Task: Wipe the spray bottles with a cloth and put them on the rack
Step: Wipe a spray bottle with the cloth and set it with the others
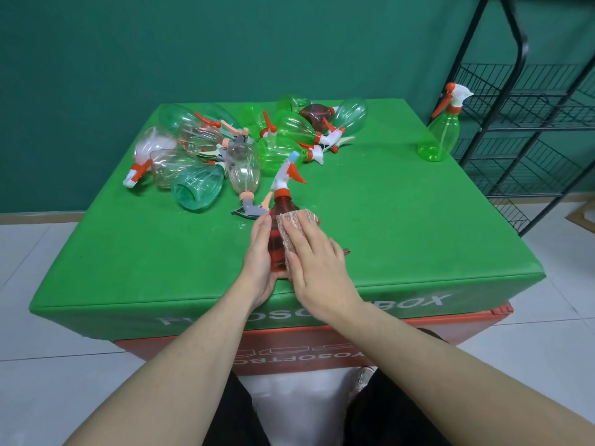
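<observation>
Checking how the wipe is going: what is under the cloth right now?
The red spray bottle lies under the cloth, pressed by the right hand and held by the left hand. The bottle's covered side is hidden.

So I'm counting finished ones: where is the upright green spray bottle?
In the head view, the upright green plastic spray bottle stands alone at the green table's far right corner, beside the black wire rack.

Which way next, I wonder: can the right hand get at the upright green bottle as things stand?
Probably not yet: the right hand presses the cloth on the red bottle; bare table lies toward the upright green bottle.
</observation>
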### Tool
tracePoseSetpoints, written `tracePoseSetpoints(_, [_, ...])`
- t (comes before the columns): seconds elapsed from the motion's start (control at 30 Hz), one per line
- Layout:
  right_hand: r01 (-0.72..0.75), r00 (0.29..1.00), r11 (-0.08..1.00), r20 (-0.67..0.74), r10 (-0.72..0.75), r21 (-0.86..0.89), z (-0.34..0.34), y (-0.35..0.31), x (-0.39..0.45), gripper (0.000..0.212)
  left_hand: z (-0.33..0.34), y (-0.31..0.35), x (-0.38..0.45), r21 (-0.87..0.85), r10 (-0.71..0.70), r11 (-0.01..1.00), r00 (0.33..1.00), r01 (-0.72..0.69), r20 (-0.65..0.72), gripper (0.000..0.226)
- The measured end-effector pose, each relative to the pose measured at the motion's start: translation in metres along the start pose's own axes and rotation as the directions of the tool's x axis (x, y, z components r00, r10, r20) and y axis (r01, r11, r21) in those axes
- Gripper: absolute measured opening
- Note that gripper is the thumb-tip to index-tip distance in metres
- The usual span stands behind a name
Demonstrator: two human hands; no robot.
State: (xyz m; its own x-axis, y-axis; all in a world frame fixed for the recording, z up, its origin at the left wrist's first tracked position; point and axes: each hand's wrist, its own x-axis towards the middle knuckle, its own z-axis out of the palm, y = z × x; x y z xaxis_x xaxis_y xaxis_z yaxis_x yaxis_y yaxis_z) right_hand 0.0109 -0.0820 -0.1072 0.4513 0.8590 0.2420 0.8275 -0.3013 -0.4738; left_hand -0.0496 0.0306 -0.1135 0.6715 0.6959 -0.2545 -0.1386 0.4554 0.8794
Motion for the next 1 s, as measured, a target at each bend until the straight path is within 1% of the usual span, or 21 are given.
tracePoseSetpoints(0.03, [0.001, 1.000, 1.000, 0.001, -0.001, 0.000, 0.000, 0.000, 0.000, 0.058, 0.000, 0.000, 0.000, 0.002, -0.002, 1.000, 1.000, 0.002, 0.006, 0.036])
tracePoseSetpoints(0.13, [-0.001, 1.000, 1.000, -0.005, 0.001, 0.016, 0.000, 0.001, -0.001, 0.057, -0.001, 0.001, 0.001, 0.021, -0.013, 1.000, 0.999, 0.012, 0.031, 0.065])
tracePoseSetpoints(0.2, [-0.002, 1.000, 0.999, -0.019, 0.003, 0.040, -0.002, 0.001, 0.002, 0.056, 0.000, 0.002, 0.001, 0.036, -0.014, 0.999, 0.998, 0.012, 0.064, 0.070])
tracePoseSetpoints(0.37, [0.012, 0.998, 0.998, -0.063, -0.008, 0.065, -0.009, 0.001, 0.022, 0.056, 0.000, 0.005, -0.001, 0.074, -0.037, 0.997, 0.992, 0.028, 0.123, 0.061])
tracePoseSetpoints(0.4, [0.012, 0.998, 0.997, -0.056, -0.007, 0.081, -0.009, 0.002, 0.028, 0.057, 0.000, 0.006, -0.002, 0.077, -0.041, 0.997, 0.990, 0.031, 0.134, 0.057])
tracePoseSetpoints(0.5, [-0.012, 1.000, 0.988, -0.021, 0.015, 0.153, -0.013, 0.005, 0.047, 0.059, -0.001, 0.007, -0.003, 0.088, -0.048, 0.996, 0.987, 0.034, 0.156, 0.033])
tracePoseSetpoints(0.57, [-0.029, 1.000, 0.978, -0.004, 0.030, 0.207, -0.016, 0.003, 0.057, 0.055, -0.003, 0.006, -0.003, 0.080, -0.053, 0.996, 0.988, 0.042, 0.146, 0.028])
tracePoseSetpoints(0.6, [-0.048, 0.999, 0.969, 0.001, 0.049, 0.244, -0.018, 0.001, 0.060, 0.052, -0.003, 0.005, -0.002, 0.077, -0.055, 0.996, 0.989, 0.045, 0.136, 0.029])
tracePoseSetpoints(0.67, [-0.138, 0.990, 0.932, 0.032, 0.136, 0.334, -0.023, -0.001, 0.065, 0.049, -0.004, 0.006, -0.001, 0.076, -0.064, 0.996, 0.989, 0.054, 0.130, 0.033])
tracePoseSetpoints(0.73, [-0.205, 0.978, 0.901, 0.057, 0.199, 0.382, -0.025, -0.002, 0.066, 0.049, -0.004, 0.005, -0.001, 0.085, -0.066, 0.995, 0.990, 0.056, 0.124, 0.028])
tracePoseSetpoints(0.77, [-0.207, 0.978, 0.902, 0.058, 0.200, 0.379, -0.025, -0.002, 0.065, 0.049, -0.004, 0.005, -0.001, 0.089, -0.065, 0.995, 0.991, 0.054, 0.121, 0.026])
tracePoseSetpoints(0.83, [-0.163, 0.987, 0.924, 0.051, 0.154, 0.347, -0.022, -0.003, 0.060, 0.049, -0.005, 0.002, 0.000, 0.081, -0.061, 0.995, 0.993, 0.053, 0.104, 0.026])
tracePoseSetpoints(0.93, [-0.064, 0.998, 0.963, 0.007, 0.065, 0.261, -0.012, -0.004, 0.047, 0.052, -0.005, -0.003, 0.004, 0.067, -0.041, 0.997, 0.996, 0.036, 0.073, 0.038])
tracePoseSetpoints(1.0, [-0.047, 0.999, 0.978, -0.013, 0.051, 0.205, -0.006, -0.002, 0.038, 0.059, -0.003, -0.003, 0.004, 0.085, -0.035, 0.996, 0.999, 0.031, 0.039, 0.044])
